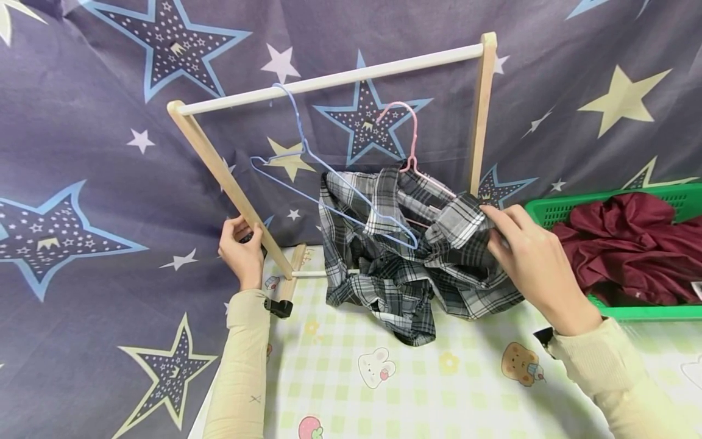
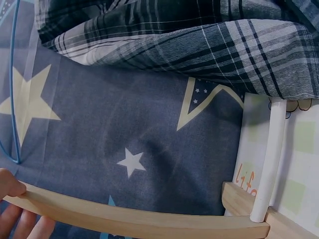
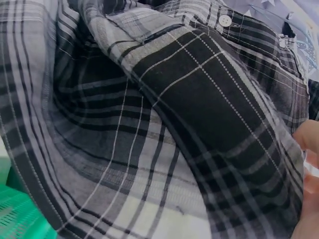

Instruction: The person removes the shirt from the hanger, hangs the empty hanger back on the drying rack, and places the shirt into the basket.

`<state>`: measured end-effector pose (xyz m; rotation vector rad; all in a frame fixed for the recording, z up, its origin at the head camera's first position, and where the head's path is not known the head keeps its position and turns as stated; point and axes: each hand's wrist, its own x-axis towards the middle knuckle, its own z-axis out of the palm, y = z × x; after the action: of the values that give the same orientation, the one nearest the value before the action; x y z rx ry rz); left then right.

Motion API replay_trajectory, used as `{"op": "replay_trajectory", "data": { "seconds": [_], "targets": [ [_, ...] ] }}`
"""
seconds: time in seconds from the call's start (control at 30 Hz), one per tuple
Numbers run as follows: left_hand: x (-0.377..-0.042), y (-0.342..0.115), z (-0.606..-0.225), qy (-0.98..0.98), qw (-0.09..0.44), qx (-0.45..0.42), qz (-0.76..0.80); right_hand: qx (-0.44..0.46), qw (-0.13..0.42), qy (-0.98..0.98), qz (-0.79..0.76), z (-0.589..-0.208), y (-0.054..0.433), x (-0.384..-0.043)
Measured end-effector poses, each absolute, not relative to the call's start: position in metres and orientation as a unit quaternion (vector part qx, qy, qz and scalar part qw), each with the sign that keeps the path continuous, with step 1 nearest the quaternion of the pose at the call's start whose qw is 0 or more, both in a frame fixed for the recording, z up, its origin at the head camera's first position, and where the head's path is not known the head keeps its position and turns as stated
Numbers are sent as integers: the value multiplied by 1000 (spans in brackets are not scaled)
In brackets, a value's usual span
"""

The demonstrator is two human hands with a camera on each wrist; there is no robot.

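Observation:
A wooden clothes rack (image 1: pixel 345 77) with a white top rail stands on the table. My left hand (image 1: pixel 242 251) grips its left post (image 1: pixel 219 171), fingers around the wood, also seen in the left wrist view. From the rail hangs a blue hanger (image 1: pixel 300 125), bare of clothing. Behind its lower part is a black, grey and white plaid shirt (image 1: pixel 389 299), bunched and partly on a pink hanger (image 1: pixel 414 137), whose hook shows below the rail. With thumb and fingers my right hand (image 1: pixel 529 262) pinches the shirt near the hanger's right end. Cloth hides the hanger's lower part.
At the right stands a green basket (image 1: pixel 647 313) with dark red cloth (image 1: pixel 620 244) in it. A star-patterned curtain (image 1: pixel 99 158) hangs close behind the rack. The table has a checked cover (image 1: pixel 417 402) with cartoon prints.

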<state>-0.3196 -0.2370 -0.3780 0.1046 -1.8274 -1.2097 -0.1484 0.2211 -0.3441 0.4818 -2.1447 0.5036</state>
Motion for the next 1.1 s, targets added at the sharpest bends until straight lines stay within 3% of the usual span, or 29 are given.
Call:
{"op": "replay_trajectory", "data": {
  "seconds": [1.1],
  "targets": [
    [-321, -237, -377, -743, 461, 37, -485, 200, 357, -896, 173, -403, 221, -129]
  ]
}}
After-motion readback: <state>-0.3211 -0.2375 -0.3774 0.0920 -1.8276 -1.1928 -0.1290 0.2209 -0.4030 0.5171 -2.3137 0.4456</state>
